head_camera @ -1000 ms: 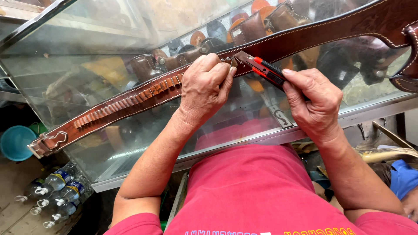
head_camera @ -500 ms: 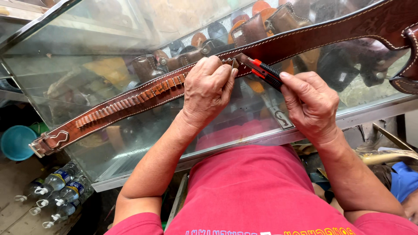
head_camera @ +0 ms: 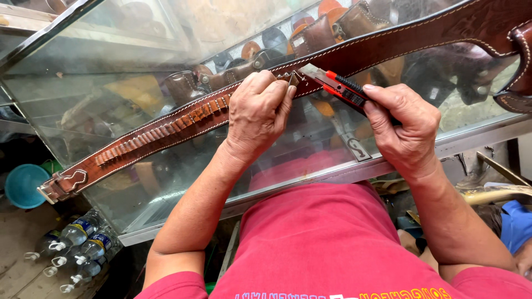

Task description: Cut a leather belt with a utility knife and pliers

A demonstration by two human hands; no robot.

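Observation:
A long brown leather belt [head_camera: 388,41] with white stitching and a row of small loops lies across the glass counter top [head_camera: 111,94], with its buckle end at the lower left. My left hand [head_camera: 257,113] presses on the belt near its middle and pinches a small leather flap. My right hand [head_camera: 402,130] grips a red and black utility knife [head_camera: 338,87], and the blade tip sits at the belt beside my left fingertips.
Leather goods show through the glass inside the display case [head_camera: 310,36]. Several plastic water bottles [head_camera: 77,243] and a teal bowl [head_camera: 22,185] sit on the floor at the lower left. A metal counter edge [head_camera: 476,138] runs in front of me.
The knife blade has moved slightly left, closer to my left fingertips on the belt. My left hand keeps its place.

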